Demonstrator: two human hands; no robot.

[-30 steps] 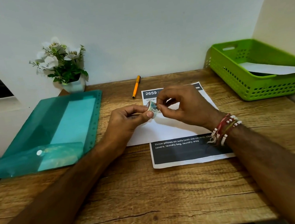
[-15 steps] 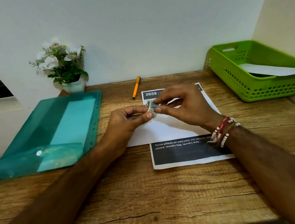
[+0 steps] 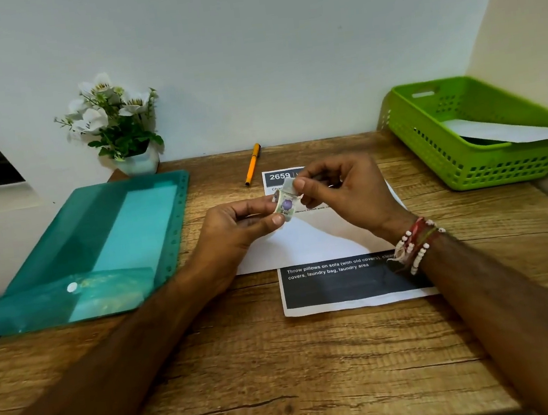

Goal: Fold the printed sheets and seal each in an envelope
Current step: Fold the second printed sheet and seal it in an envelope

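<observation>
Head view: your left hand [image 3: 234, 236] pinches a small sticker [image 3: 285, 204] between thumb and forefinger, and your right hand [image 3: 347, 198] pinches its top edge. Beneath them, the printed sheet [image 3: 344, 285] lies on the surface [image 3: 286, 378], partly under white paper [image 3: 305, 245].

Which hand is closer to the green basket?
Right. The right hand is left of the basket, with a gap; the left hand is farther left, by the folder. Both pinch a stamp.
</observation>
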